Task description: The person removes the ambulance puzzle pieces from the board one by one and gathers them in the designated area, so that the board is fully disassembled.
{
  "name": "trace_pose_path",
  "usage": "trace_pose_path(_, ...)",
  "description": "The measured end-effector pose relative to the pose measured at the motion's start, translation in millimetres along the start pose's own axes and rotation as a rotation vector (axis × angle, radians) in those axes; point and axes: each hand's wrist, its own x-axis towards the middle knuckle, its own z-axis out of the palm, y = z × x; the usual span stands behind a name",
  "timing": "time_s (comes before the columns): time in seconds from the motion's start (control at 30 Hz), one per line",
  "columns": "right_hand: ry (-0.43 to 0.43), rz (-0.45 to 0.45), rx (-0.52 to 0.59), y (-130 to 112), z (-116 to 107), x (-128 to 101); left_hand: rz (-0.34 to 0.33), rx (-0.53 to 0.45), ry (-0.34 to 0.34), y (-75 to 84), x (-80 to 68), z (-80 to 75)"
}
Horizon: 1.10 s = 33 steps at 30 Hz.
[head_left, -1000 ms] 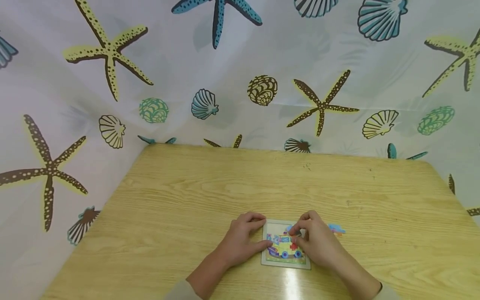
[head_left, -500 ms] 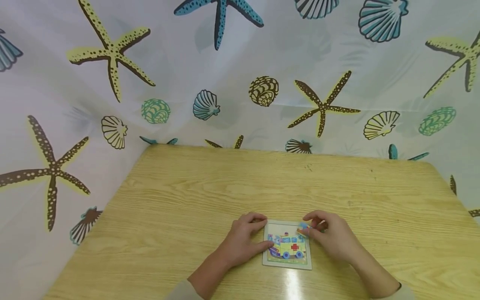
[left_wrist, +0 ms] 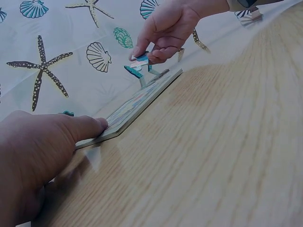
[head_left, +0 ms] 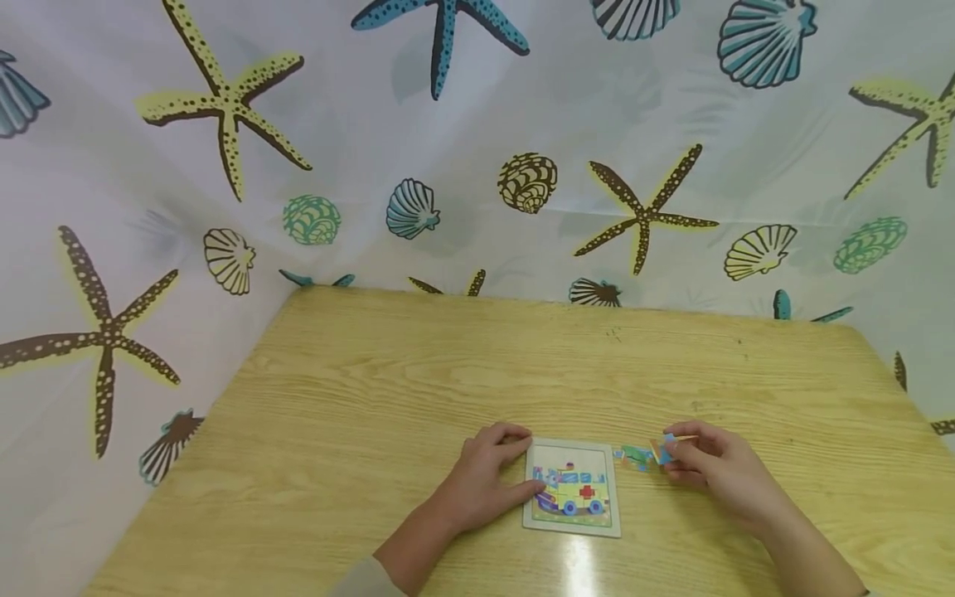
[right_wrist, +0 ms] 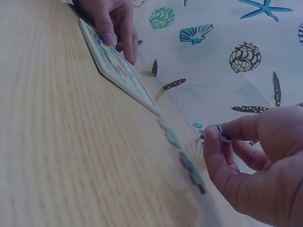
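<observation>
Over the last second the right hand [head_left: 716, 468] had left the puzzle board [head_left: 572, 488], where it had been working among the pieces, and had carried a small blue puzzle piece [head_left: 666, 448] off to the table [head_left: 388, 390] just right of the board; judging by that, pieces were being lifted out of the picture one by one, not pressed in. That hand was pinching the piece between thumb and fingertips, held just above the wood beside two loose pieces [right_wrist: 182, 158] already lying there. The left hand [head_left: 485, 481] had not shifted: its fingers lay fairly straight against the board's left edge, steadying it without gripping. The board sat flat near the table's front edge, a thin square showing a yellow ambulance with a red cross, its upper part now bare.
</observation>
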Motion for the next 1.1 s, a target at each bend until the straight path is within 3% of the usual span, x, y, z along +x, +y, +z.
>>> trace_pose_path(0.27,0.074,0.019,-0.058,10,-30,-4,0.019,-0.007,0.029,-1.5,1.8,1.0)
trace_pose_path(0.5,0.157,0.067,-0.177,13,-43,-9,0.037,-0.006,0.03,-0.8,0.5,1.6)
trace_pose_path(0.6,0.194,0.069,-0.286,15,-43,-11,0.037,0.005,0.022,0.3,0.1,0.8)
trace_pose_path(0.73,0.266,0.054,-0.543,16,-37,-12,0.047,0.032,0.022,0.2,-1.0,-0.3)
trace_pose_path(0.83,0.31,0.036,-0.674,15,-33,-13,0.054,0.053,0.021,0.7,-1.2,0.2)
trace_pose_path(0.97,0.291,0.046,-0.64,15,-34,-13,0.053,0.065,0.011,1.6,-1.2,1.0)
trace_pose_path(1.1,0.243,0.084,-0.454,14,-36,-10,0.048,0.062,-0.001,2.6,-1.6,0.3)
